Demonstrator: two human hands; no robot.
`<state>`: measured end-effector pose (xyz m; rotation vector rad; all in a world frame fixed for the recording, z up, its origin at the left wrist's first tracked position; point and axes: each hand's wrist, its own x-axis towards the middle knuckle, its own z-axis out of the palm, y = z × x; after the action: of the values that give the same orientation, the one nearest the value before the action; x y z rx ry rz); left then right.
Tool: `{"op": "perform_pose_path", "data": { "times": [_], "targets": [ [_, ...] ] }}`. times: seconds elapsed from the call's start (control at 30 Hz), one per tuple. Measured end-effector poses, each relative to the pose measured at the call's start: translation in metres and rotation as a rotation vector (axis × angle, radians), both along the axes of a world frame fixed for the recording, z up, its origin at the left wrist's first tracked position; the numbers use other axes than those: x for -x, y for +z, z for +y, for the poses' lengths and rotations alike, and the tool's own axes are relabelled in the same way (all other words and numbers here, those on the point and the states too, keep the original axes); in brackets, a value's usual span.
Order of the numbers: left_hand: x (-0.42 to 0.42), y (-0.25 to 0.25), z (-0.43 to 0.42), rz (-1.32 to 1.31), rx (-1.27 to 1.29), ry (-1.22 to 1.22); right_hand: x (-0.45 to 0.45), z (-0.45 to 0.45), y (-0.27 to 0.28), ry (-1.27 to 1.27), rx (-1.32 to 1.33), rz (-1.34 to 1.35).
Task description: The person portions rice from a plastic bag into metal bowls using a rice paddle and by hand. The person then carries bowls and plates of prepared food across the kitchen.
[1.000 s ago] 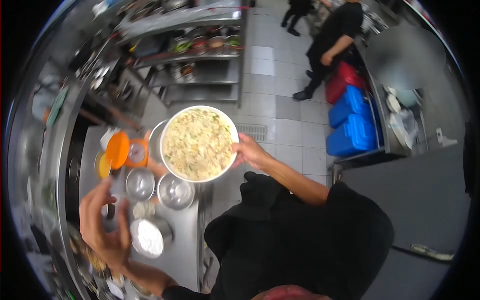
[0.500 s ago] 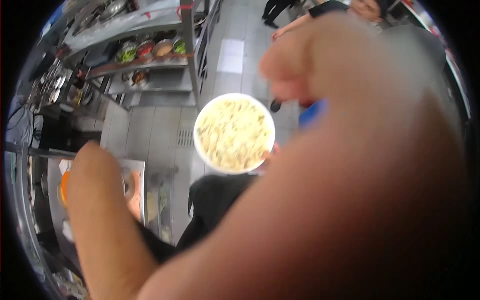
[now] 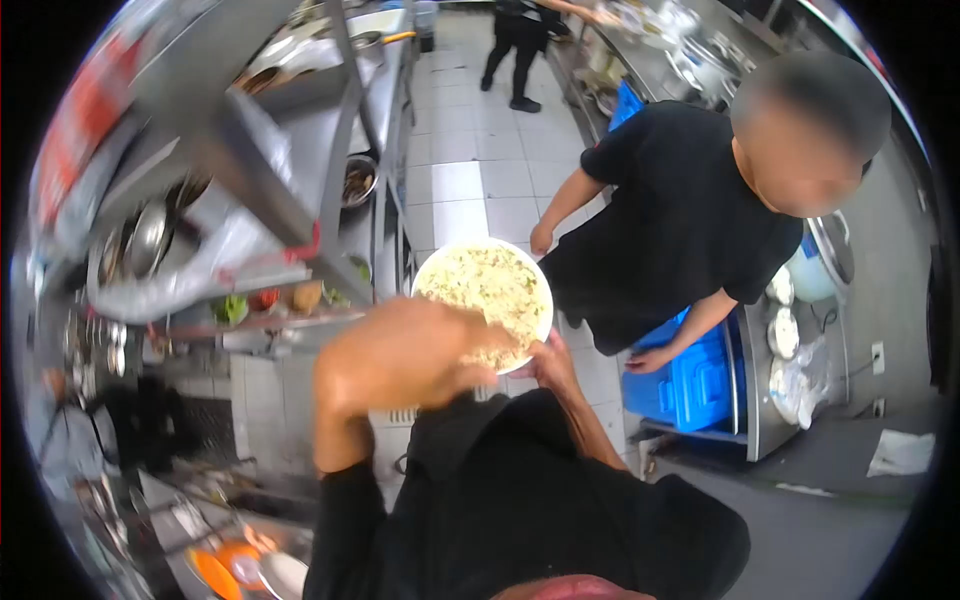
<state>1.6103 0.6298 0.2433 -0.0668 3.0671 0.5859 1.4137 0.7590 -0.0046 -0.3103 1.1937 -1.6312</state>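
A round white bowl (image 3: pixel 548 320), full of pale yellowish food with green bits (image 3: pixel 478 278), is held in front of my body. My right hand (image 3: pixel 553 364) grips its near right side, with the thumb by the rim and the other fingers mostly hidden. Over the bowl's near left edge reaches my left hand (image 3: pixel 405 352). Its fingers stretch across the food and look slightly blurred, with nothing visible in them. Whether the fingertips touch the food I cannot tell.
A co-worker in a black shirt (image 3: pixel 660 200) stands close at the right. Blue bins (image 3: pixel 690 375) sit under a counter there. Metal shelving (image 3: pixel 330 235) with ingredient bowls lines the left. Farther along the tiled aisle stands another person (image 3: pixel 512 50). Orange containers (image 3: pixel 212 572) are at lower left.
My left arm was raised right in front of the camera; its hand has come down to the bowl. My right hand still holds the bowl. The view has shifted, showing more of the co-worker.
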Motion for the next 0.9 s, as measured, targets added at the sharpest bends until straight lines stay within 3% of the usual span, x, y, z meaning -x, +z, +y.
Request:
{"op": "perform_pose_path", "data": {
  "times": [0.13,0.17,0.27,0.3,0.4,0.43,0.47,0.5,0.57,0.67,0.77,0.9],
  "targets": [
    [0.116,-0.015,-0.158,0.152,-0.273,0.126,0.048,-0.082,-0.005,-0.088,-0.026,0.009],
    [0.153,-0.029,-0.202,0.268,-0.35,0.12,0.059,-0.096,-0.009,-0.099,-0.008,0.037],
    [0.262,-0.054,-0.318,0.285,-0.539,0.206,0.095,-0.139,-0.01,-0.213,-0.019,-0.014],
    [0.301,-0.075,-0.358,0.332,-0.592,0.326,0.113,-0.155,-0.017,-0.232,-0.044,-0.03],
    [0.409,-0.163,-0.488,0.365,-0.637,0.623,0.185,-0.209,-0.019,-0.329,-0.054,-0.066],
    [0.437,-0.219,-0.543,0.319,-0.584,0.646,0.212,-0.222,-0.024,-0.35,-0.041,-0.078],
    [0.387,-0.287,-0.57,0.299,-0.444,0.71,0.188,-0.203,-0.02,-0.338,-0.04,-0.095],
    [0.412,-0.338,-0.594,0.029,-0.333,0.725,0.238,-0.23,-0.032,-0.367,-0.044,-0.117],
    [0.367,-0.435,-0.592,-0.23,-0.19,0.669,0.288,-0.252,-0.034,-0.384,-0.076,-0.092],
    [0.273,-0.521,-0.503,-0.441,-0.385,0.779,0.37,-0.29,-0.02,-0.372,-0.136,-0.035],
    [0.219,-0.54,-0.441,-0.591,-0.752,1.028,0.431,-0.341,-0.014,-0.345,-0.216,0.034],
    [0.232,-0.532,-0.424,-0.661,-1.06,1.339,0.521,-0.417,-0.018,-0.343,-0.212,0.128]
  ]
}}
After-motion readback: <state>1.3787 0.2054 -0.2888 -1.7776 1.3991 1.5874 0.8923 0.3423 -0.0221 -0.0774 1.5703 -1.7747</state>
